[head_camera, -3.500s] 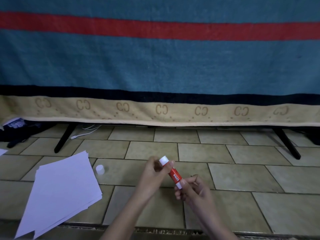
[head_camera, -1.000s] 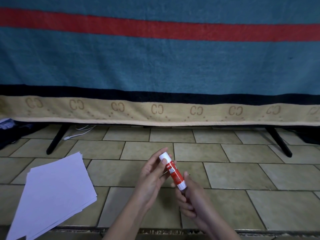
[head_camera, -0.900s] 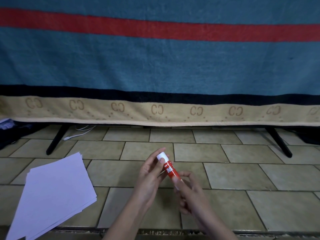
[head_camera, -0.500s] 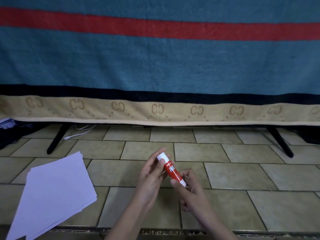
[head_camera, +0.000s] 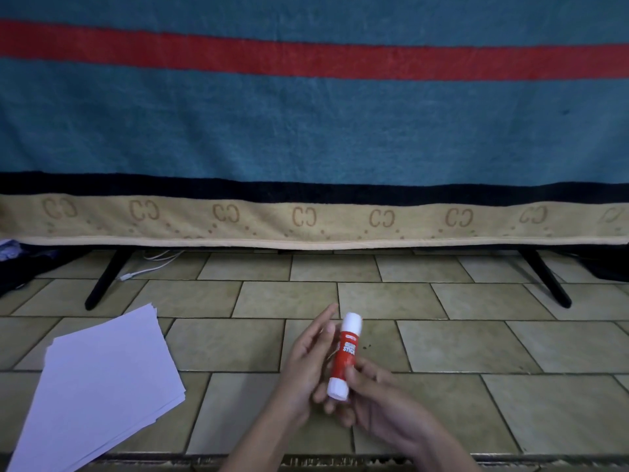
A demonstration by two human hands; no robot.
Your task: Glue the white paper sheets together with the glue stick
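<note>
The glue stick (head_camera: pixel 344 356) is red with a white cap on top and a white base, and it stands almost upright above the tiled floor. My right hand (head_camera: pixel 381 403) grips its lower end, thumb on the red barrel and fingers curled under the base. My left hand (head_camera: pixel 308 362) lies just left of the stick with its fingers straight and pointing up along the barrel. A fanned stack of white paper sheets (head_camera: pixel 102 379) lies on the floor at the lower left, apart from both hands.
A blue, red and beige blanket (head_camera: pixel 306 131) hangs over a frame with black legs (head_camera: pixel 105 281) (head_camera: pixel 548 281). A white cable (head_camera: pixel 149 264) and dark cloth (head_camera: pixel 20 264) lie under it at the left. A raised edge (head_camera: pixel 340 459) runs along the bottom.
The loose white cap that lay beside the paper is gone from the floor. The stick has swung from tilted to nearly upright. My left fingers have let go of its top.
</note>
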